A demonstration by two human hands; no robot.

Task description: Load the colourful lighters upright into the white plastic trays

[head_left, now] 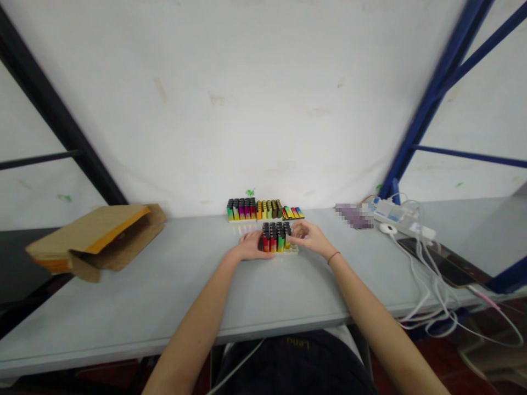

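Upright lighters [273,240] with black tops stand in rows in a pale tray [293,250] at the middle of the table. My left hand [249,247] grips the tray's left end, its thumb along the front and its fingers behind. At the right end, my right hand [309,236] has its fingers bent and closed around a yellow lighter [287,242] in the last row. The fingertips partly hide that lighter. To the right of it, some slots of the tray show bare.
Behind stand a tray of coloured lighters [241,210], a tray of yellowish lighters [269,209] and several loose lighters [293,212]. An open cardboard package [94,236] lies left. At right are a power strip [403,219], white cables [424,263], a dark phone [447,263] and blue posts [428,109].
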